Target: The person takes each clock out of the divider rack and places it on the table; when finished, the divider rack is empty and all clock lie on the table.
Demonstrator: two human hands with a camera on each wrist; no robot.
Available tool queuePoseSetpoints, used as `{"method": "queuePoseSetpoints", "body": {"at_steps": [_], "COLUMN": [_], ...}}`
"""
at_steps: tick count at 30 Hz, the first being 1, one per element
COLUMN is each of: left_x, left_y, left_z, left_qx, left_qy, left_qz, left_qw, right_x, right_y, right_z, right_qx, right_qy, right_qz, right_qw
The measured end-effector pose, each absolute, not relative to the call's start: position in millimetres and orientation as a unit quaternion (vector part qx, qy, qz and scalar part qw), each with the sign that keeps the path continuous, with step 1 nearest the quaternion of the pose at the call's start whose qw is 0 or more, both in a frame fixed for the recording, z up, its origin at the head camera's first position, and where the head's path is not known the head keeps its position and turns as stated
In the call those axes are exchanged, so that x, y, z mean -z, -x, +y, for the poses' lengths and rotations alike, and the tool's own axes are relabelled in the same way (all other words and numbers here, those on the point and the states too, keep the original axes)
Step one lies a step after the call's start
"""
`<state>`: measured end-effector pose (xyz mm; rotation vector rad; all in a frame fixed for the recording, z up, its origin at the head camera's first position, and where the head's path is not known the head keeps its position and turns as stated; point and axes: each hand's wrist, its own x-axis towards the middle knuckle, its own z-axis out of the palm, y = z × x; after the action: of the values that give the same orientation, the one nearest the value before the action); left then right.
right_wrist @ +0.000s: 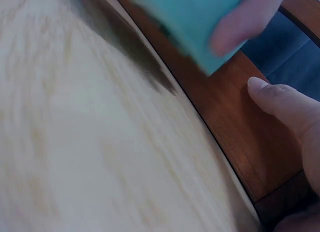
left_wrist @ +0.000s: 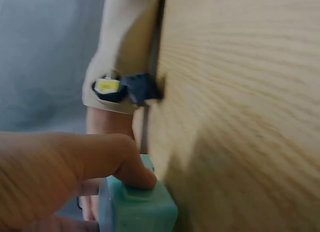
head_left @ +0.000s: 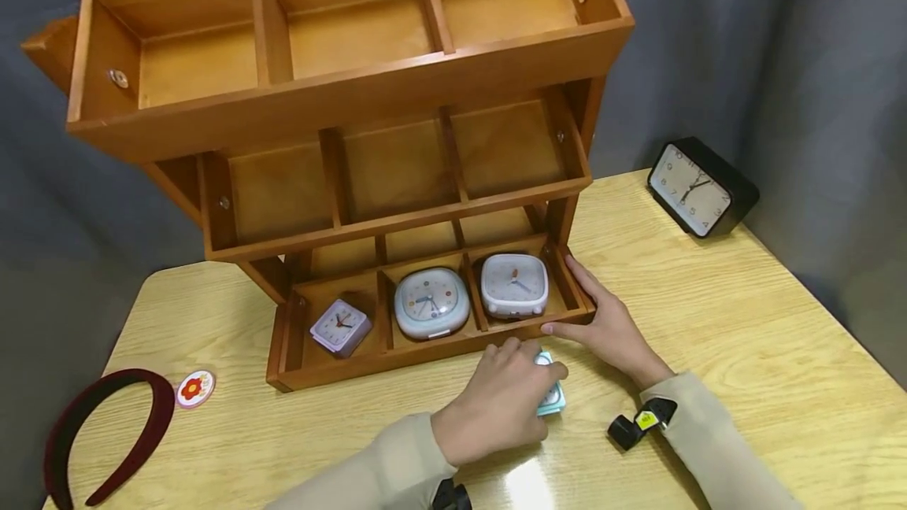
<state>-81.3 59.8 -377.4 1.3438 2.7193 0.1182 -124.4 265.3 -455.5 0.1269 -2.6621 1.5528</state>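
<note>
My left hand [head_left: 499,400] grips a small turquoise alarm clock [head_left: 553,393] just in front of the wooden rack. In the left wrist view the thumb presses on the clock's turquoise case [left_wrist: 142,207], and in the right wrist view the clock [right_wrist: 192,22] hangs above the table. My right hand [head_left: 612,329] holds the right front corner of the bottom tray [head_left: 425,350], thumb on its front wall. Inside that tray lie a tilted lilac clock [head_left: 341,327] at left, a pale blue rounded clock [head_left: 431,302] in the middle and a white clock [head_left: 514,284] at right.
Two upper trays, the top one [head_left: 354,81] and the middle one [head_left: 397,223], overhang the bottom one. A black clock [head_left: 697,187] stands at the back right. On the left lie a dark red headband [head_left: 159,415] and a round flower badge [head_left: 194,389].
</note>
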Motion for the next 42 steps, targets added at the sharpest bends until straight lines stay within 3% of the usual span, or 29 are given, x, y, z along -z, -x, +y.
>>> {"method": "queuePoseSetpoints", "body": {"at_steps": [7,23,36,42], "left_x": [400,409,354,350], "left_y": [86,94,101,104], "left_z": [68,68,55,52], "left_qx": [-0.026,-0.072,-0.120,-0.139], "left_qy": [-0.425,-0.410,-0.401,-0.404], "left_qz": [0.904,0.906,0.906,0.903], "left_qw": [0.044,0.073,0.053,0.042], "right_x": [457,454,454,456], "right_y": [126,125,124,125], "right_z": [265,264,267,265], "right_qx": [-0.497,-0.496,-0.477,-0.469], "right_qy": [-0.042,-0.035,-0.041,-0.043], "right_qz": [-0.866,-0.868,-0.877,-0.882], "right_qw": [0.030,0.022,0.030,0.033]}}
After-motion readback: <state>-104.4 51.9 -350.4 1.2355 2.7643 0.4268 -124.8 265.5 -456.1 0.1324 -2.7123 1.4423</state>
